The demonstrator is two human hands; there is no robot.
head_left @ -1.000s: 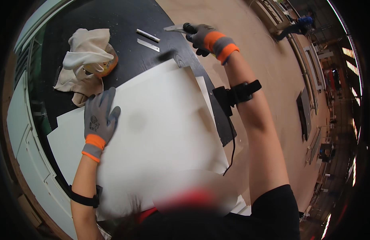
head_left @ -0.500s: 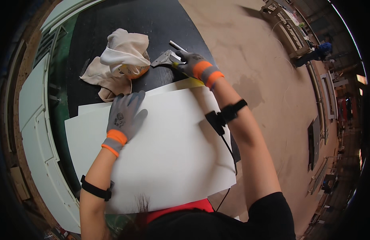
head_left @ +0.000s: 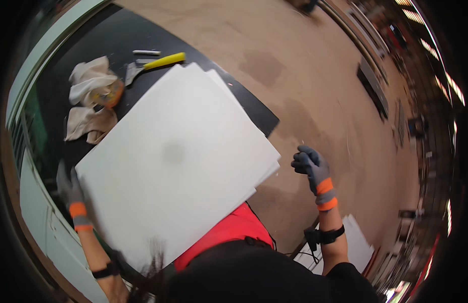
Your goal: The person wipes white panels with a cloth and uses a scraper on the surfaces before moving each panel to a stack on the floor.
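A stack of white sheets lies askew on the black tabletop, its corners not lined up. By the stack's left edge is my left hand, in a grey glove with an orange-striped cuff. Its fingers are stretched out and slightly blurred; whether they touch the edge I cannot tell. My right hand, gloved alike, is off the sheets over the floor to the right, its fingers curled and no held object visible. Beyond the stack's far corner rests a scraper with a yellow handle and wide grey blade.
A white stick lies beside the scraper. Crumpled pale cloths sit at the table's left around an orange-yellow container. More white sheets are at my lower right. A dark slab lies on the brown floor.
My right hand has let go of the scraper and moved back to the right. My left hand has slid off the sheets' top to their left edge. The view has turned right.
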